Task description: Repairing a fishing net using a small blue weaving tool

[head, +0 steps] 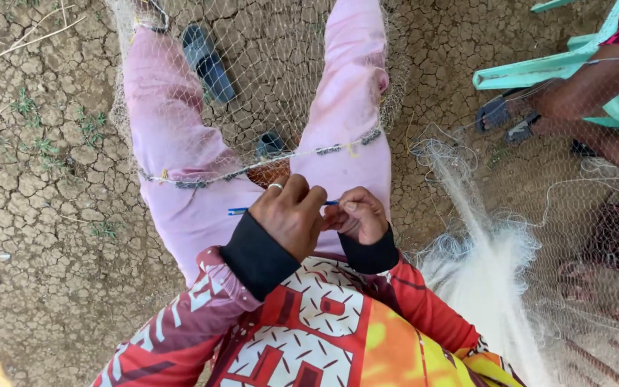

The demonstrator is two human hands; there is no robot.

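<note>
My left hand (289,213), with a ring on one finger, is closed around a thin blue netting needle (238,211) that pokes out on its left side. My right hand (358,213) pinches the needle's other end and the mesh just beside it. Both hands meet over my lap, above pink trousers (173,143). A fine white fishing net (266,64) lies draped over my legs. Its weighted edge rope (338,149) runs across my thighs just beyond the hands.
A bunched heap of white net (481,272) lies on the right. Another person's leg (596,86) and a teal plastic chair (539,72) are at the top right. Dark sandals (208,63) sit on cracked dry ground between my legs.
</note>
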